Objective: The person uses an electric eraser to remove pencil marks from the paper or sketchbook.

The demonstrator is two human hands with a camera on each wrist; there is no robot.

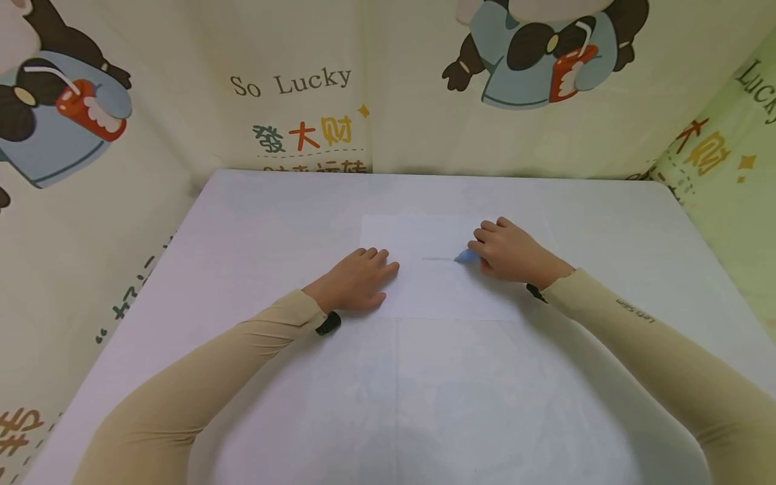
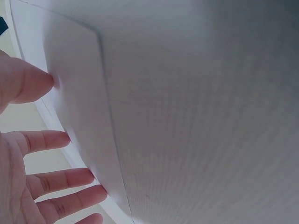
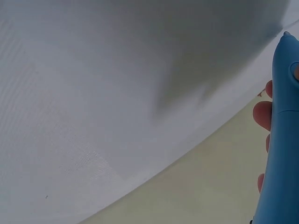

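Observation:
A sheet of white paper (image 1: 424, 293) lies on the white tabletop between the two hands. My left hand (image 1: 358, 281) rests at its left side with fingers spread, fingertips touching the sheet in the left wrist view. With my right hand (image 1: 512, 254) I hold a thick blue 3D pen (image 3: 285, 140), which has a tapered nozzle and a round button under one digit. The pen's tip points left and meets the paper at the end of a thin, faint line (image 1: 438, 259). In the head view most of the pen is hidden by the hand.
The white table (image 1: 273, 222) reaches back to a printed cloth (image 1: 412, 128) that hangs behind it and along both sides. Long beige sleeves cover both arms, and a dark wrist device (image 1: 329, 323) shows at the left cuff.

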